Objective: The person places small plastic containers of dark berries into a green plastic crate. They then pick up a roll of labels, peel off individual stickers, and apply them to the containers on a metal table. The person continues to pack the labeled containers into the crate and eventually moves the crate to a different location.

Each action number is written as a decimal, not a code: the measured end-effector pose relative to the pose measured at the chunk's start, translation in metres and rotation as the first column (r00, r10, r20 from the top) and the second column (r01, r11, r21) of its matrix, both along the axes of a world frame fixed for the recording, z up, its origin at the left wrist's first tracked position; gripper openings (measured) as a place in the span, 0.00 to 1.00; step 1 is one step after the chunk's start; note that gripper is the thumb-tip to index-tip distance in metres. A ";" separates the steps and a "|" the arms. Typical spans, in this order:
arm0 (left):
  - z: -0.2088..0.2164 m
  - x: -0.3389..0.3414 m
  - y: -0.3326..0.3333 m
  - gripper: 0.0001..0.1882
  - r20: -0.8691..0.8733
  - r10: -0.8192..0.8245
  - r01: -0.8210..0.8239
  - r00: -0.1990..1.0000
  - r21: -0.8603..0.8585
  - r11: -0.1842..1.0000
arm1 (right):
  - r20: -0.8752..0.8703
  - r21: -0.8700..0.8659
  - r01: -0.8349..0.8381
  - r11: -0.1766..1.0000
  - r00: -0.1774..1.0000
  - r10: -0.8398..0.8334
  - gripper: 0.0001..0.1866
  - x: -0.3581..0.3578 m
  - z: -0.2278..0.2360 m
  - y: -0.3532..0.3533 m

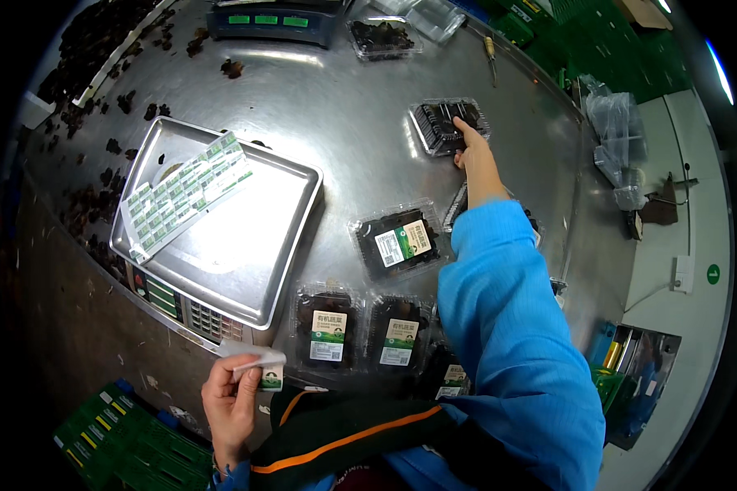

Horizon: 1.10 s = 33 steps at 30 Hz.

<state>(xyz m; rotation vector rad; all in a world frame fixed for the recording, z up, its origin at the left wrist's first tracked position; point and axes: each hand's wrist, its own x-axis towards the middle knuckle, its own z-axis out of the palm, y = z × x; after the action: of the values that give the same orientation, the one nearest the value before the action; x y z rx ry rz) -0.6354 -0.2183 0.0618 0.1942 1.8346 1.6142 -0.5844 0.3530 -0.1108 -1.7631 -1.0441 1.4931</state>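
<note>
My left hand point(231, 405), low at the front edge, pinches a folded strip of stickers point(271, 378) with white backing and a green label. With my right arm stretched forward, my right hand point(472, 147) grips the near right side of a clear plastic clamshell box point(434, 135) filled with dark pieces; no label shows on its lid. Closer to me lies a labelled clamshell box point(401, 244). Two more labelled boxes, one on the left point(326, 331) and one on the right point(399, 331), lie side by side nearer the edge. My right sleeve partly hides other boxes.
A steel-topped scale point(278, 278) stands at left with a sheet of green labels point(190, 196) on its pan. Another scale point(274, 22) and an unlabelled filled box point(383, 38) sit at the far side. A wooden-handled tool point(490, 51) lies far right. Dark scraps litter the table's left.
</note>
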 end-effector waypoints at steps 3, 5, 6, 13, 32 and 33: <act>-0.014 -0.007 -0.026 0.07 -0.084 -0.189 0.177 0.978 -0.127 0.976 | -0.228 0.431 0.152 0.889 0.972 -0.056 0.23 -0.010 0.000 -0.024; -0.007 0.001 -0.027 0.08 -0.063 -0.090 0.085 0.994 -0.084 0.993 | 0.428 0.809 -0.306 0.501 0.892 -0.146 0.29 -0.017 0.049 -0.110; -0.002 0.005 -0.023 0.08 -0.047 -0.046 0.043 0.998 -0.067 0.997 | 0.589 0.798 -0.554 0.237 0.799 -0.117 0.33 -0.007 0.057 -0.139; -0.006 0.011 0.007 0.05 -0.195 -0.268 0.256 0.943 -0.083 0.963 | 0.858 0.392 -0.920 -0.021 0.357 0.369 0.19 0.075 0.056 -0.213; 0.024 -0.068 -0.070 0.27 -0.392 -0.378 0.392 0.839 -0.047 0.919 | 0.767 0.585 -0.739 0.333 0.638 0.068 0.41 -0.068 0.027 -0.106; 0.012 -0.064 -0.069 0.24 -0.308 -0.388 0.397 0.869 -0.034 0.917 | 0.603 0.561 -0.618 0.550 0.761 0.240 0.39 -0.078 0.033 -0.082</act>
<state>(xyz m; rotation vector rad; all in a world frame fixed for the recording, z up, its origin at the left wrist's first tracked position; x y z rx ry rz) -0.6995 -0.2868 0.0742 0.8243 1.8434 1.3765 -0.6628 0.2706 -0.0783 -1.2736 -2.1325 0.6372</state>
